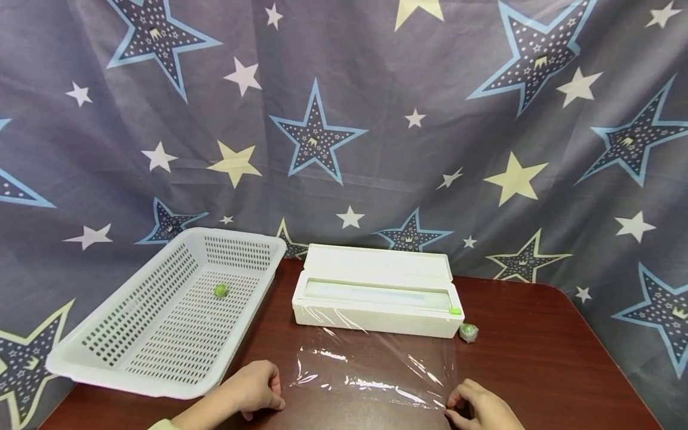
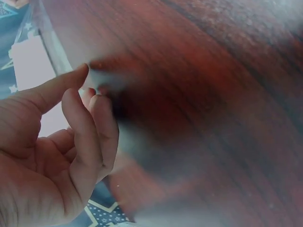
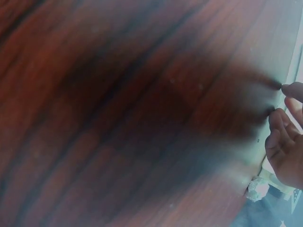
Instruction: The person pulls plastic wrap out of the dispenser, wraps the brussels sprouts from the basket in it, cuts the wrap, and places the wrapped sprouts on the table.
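Note:
Clear plastic wrap [image 1: 371,370] stretches from a white wrap dispenser box [image 1: 376,325] over its front edge and lies on the dark red table. My left hand [image 1: 255,388] rests beside the film's left edge. Its fingers are loosely bent in the left wrist view, with nothing between thumb and fingertips. At the film's near right corner is my right hand [image 1: 481,407], its fingertips right at that corner. A gap shows between its thumb and forefinger in the right wrist view. The box lid [image 1: 378,263] stands raised at the back, and a green slider [image 1: 455,310] sits at the box's right end.
A white perforated basket [image 1: 249,322] stands at the left, holding a small green ball-like item [image 1: 221,290]. Another green item wrapped in film [image 1: 468,332] lies just right of the dispenser. Behind the table [image 1: 543,358] hangs a grey star-patterned cloth [image 1: 376,191].

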### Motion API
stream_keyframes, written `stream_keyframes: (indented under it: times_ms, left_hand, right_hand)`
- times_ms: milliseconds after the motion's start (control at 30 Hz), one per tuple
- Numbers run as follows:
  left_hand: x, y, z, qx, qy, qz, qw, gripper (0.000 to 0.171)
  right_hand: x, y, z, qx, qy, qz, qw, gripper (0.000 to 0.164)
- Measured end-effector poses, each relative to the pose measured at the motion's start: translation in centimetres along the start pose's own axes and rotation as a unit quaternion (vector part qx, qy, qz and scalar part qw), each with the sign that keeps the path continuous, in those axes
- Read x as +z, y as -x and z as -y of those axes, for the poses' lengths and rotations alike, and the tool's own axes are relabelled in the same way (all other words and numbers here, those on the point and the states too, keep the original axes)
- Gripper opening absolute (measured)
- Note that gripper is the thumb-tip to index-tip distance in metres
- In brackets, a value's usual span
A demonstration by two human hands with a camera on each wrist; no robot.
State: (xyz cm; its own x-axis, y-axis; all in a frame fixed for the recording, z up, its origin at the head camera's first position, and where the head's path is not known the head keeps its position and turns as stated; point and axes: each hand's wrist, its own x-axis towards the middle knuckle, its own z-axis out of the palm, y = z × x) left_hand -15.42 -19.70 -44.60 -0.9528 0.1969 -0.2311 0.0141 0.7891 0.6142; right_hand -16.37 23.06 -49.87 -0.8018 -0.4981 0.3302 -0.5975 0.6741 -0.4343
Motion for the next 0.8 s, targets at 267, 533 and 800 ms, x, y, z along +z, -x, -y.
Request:
stream_keyframes:
  times_ms: [267,533,800]
  left_hand:
    - [-1.2,0.4,-1.5,0.049,-0.019,-0.021,0.9984,0.03]
    - [-4.8,1.5,-4.9,0.098,-0.053,-0.079,0.9906,0.028]
    - [-9.4,1.6,-5.8,0.086,-0.02,-0.142,0.986,0.021]
  right_hand:
    - [0.1,0.2,-0.3,-0.001,-0.002,-0.003,1.0,0.02]
    - [0.4,0.4,-0.6,-0.028,-0.009,-0.036,0.999,0.024]
    - [0.4,0.3,-0.7,-0.027,-0.018,-0.021,0.999,0.02]
